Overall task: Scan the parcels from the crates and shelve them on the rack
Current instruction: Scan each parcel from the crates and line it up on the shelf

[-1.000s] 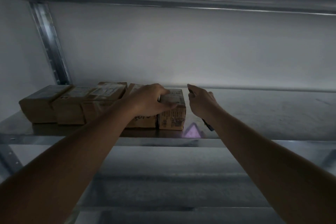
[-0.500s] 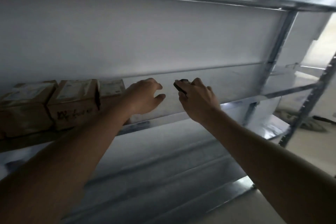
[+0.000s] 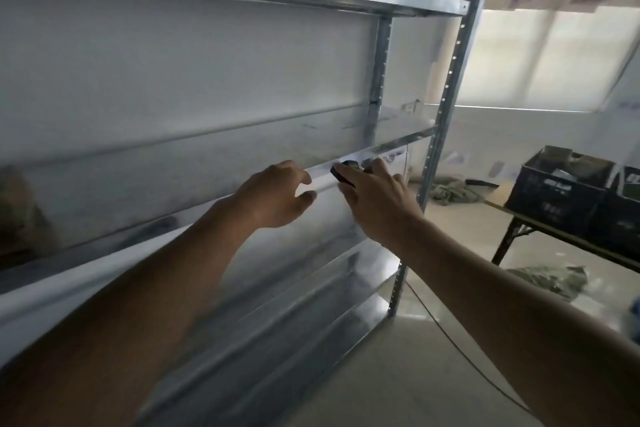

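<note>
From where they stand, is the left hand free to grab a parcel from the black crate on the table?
Probably not yet: the left hand is empty, but the black crate sits well beyond it.

Bare shelf right of blurred parcel

Crumpled green cloth lay on the pale tiled floor beneath a bright shaded window.

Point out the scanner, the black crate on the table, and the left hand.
scanner [image 3: 341, 174]: head view, on its dark front end above the right hand's fingers.
black crate [image 3: 554, 199]: head view, on its front wall.
left hand [image 3: 273, 196]: head view, on its back.
</note>
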A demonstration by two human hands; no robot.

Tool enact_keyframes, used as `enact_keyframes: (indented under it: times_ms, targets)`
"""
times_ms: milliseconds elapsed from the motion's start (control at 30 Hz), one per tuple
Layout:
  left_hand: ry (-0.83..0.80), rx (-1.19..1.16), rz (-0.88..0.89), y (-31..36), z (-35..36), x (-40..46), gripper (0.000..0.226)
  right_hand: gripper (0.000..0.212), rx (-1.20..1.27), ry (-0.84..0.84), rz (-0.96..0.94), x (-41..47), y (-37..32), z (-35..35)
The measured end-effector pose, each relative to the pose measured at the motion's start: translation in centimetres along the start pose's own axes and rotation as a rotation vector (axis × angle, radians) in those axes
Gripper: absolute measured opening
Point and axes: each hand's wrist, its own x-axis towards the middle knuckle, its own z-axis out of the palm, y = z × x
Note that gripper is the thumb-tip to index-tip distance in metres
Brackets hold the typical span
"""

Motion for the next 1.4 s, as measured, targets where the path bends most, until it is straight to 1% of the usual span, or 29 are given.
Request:
enact_keyframes:
  times_ms: [300,467,600,700,733,800,867,1033,1233,1400]
  targets:
    - [-0.075,-0.047,0.187,17.8,6.9,10.0,0.051,0.043,-0.113,-0.003,0.164,-4.2,18.7,-4.3]
    - [-0.122,-0.04,0.321,26.6,9.9,16.5,0.06,0.044,-0.167,-0.009,0.315,-5.4,28.1,-6.0]
    - [-0.146,-0.016,0.453,32.7,13.0,22.7,0.06,0.042,-0.204,-0.009,0.464,-5.3,35.8,-6.8]
    - [-0.133,0.009,0.553,37.6,15.7,27.9,0.059,0.041,-0.237,-0.002,0.549,-4.8,41.9,-7.0]
    - [-0.127,0.015,0.581,39.3,16.6,29.8,0.062,0.042,-0.248,0.001,0.578,-4.5,43.9,-7.1]
    - [-0.136,-0.012,0.627,42.6,18.5,33.6,0.067,0.044,-0.261,0.008,0.639,-3.7,47.9,-7.4]
    - [-0.176,-0.061,0.675,46.0,20.2,37.3,0.063,0.046,-0.277,0.025,0.693,-3.1,51.8,-7.8]
    - [-0.206,-0.121,0.795,54.4,23.5,44.8,0.061,0.047,-0.333,0.076,0.808,-2.5,61.4,-8.9]
    - [-0.249,-0.125,0.881,65.1,27.8,51.9,0.06,0.047,-0.319,0.093,0.908,-2.9,73.1,-9.3]
    - [-0.293,-0.127,0.871,74.5,32.7,57.9,0.061,0.046,-0.319,0.09,0.954,-3.0,85.2,-9.6]
